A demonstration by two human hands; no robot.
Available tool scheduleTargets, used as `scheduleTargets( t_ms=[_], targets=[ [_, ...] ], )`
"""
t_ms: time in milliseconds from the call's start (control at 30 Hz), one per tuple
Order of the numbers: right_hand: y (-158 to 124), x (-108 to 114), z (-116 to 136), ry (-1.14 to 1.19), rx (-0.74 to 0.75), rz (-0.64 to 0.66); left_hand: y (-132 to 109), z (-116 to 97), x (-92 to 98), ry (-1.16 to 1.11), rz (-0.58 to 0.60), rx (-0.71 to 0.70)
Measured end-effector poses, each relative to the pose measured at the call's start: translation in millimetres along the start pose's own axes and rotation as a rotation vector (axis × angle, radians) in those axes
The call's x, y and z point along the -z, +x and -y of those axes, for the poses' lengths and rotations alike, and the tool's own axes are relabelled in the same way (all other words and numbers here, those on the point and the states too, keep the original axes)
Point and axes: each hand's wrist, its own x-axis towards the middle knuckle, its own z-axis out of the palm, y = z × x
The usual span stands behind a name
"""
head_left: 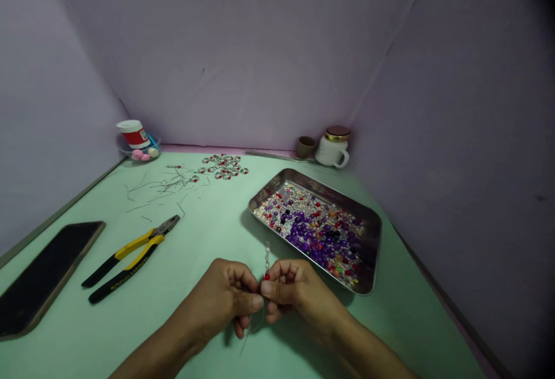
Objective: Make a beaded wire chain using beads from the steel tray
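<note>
Green table (217,231) in a lilac booth. Short beaded wire (267,256) stands almost straight up, long way pointing away from the body, w/ a red bead at its low end. L hand (217,301) and R hand (299,292) pinch it, fingers (269,288) tight, about equally near. Steel tray (303,181) of beads sits just right, nearer R hand. Pliers (139,255) lie well left.

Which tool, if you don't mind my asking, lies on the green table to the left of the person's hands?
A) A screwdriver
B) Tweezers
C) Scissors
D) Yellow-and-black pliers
D: the yellow-and-black pliers lie on the green table, left of the left hand, which pinches a beaded wire with the right hand.
</note>
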Motion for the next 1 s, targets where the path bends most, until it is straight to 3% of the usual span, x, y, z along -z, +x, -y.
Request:
scheduleTargets(
  t_ms=[267,533,700,1000],
  targets=[
    [-0.5,-2.9,-1.0,-0.025,-0.005,-0.061,-3.4,-3.0,1.0,0.216,-0.030,-0.035],
    [-0.4,1.1,4.1,-0.155,0.075,-0.024,2.3,1.4,1.4,0.008,-0.139,-0.055],
    [-1.8,0.4,5.3,-0.312,0.116,-0.035,3.0,1.0,-1.7,0.044,-0.144,-0.024],
    [0.8,1.4,3.6,-0.373,0.118,-0.048,1.2,-1.9,-3.0,0.091,-0.131,-0.029]
  ],
)
